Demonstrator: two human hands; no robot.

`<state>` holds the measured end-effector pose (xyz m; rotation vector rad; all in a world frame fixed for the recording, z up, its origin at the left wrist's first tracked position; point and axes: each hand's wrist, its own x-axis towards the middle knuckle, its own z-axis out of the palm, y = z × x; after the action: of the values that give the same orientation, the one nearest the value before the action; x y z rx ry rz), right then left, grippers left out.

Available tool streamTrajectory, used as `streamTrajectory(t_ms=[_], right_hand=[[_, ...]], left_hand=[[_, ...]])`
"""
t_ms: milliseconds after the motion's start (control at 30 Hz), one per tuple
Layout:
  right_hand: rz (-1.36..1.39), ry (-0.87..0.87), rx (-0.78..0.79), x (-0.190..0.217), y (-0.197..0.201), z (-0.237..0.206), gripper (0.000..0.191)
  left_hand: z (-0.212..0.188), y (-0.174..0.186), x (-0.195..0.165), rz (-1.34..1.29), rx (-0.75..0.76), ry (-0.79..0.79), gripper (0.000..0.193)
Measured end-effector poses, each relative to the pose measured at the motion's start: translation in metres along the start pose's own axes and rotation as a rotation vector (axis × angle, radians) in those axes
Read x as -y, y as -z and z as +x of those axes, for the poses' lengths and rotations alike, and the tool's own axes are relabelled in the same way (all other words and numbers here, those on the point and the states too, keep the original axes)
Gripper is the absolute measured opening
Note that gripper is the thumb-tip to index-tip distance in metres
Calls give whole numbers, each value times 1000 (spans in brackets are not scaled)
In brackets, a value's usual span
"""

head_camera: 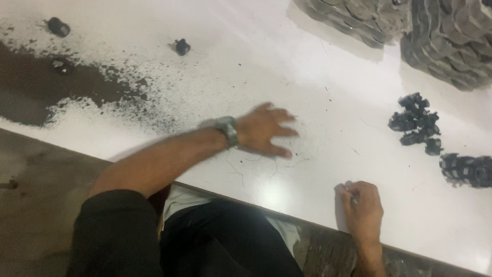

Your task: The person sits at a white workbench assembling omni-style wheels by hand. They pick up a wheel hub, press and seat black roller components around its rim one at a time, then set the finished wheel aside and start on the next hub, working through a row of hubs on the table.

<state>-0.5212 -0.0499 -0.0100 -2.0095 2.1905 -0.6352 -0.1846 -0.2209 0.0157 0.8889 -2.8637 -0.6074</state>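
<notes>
My left hand (266, 131) lies flat over the white table (215, 87), fingers spread and blurred, with a watch (227, 129) on the wrist; it holds nothing. A few thin dark strands (256, 164) lie on the surface just below it. My right hand (361, 205) rests near the table's front edge with its fingers curled closed; whether something small sits between the fingertips I cannot tell. A cluster of small black parts (416, 123) lies to the right of both hands.
Dark powder (61, 87) covers the table's left side, with two small black pieces (57, 26) (181, 46) near it. A row of dark ridged parts (469, 171) lies at the right edge. Grey moulded trays (405, 23) stand at the back right.
</notes>
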Motion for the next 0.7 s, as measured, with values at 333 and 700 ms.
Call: streamTrajectory(t_ms=[333, 700], right_hand=[[466, -84, -250, -35, -24, 11, 20], [601, -170, -14, 58, -42, 5, 24]], left_hand=[[-207, -39, -21, -307, 109, -126, 81], [-305, 94, 136, 239, -1015, 596, 63]])
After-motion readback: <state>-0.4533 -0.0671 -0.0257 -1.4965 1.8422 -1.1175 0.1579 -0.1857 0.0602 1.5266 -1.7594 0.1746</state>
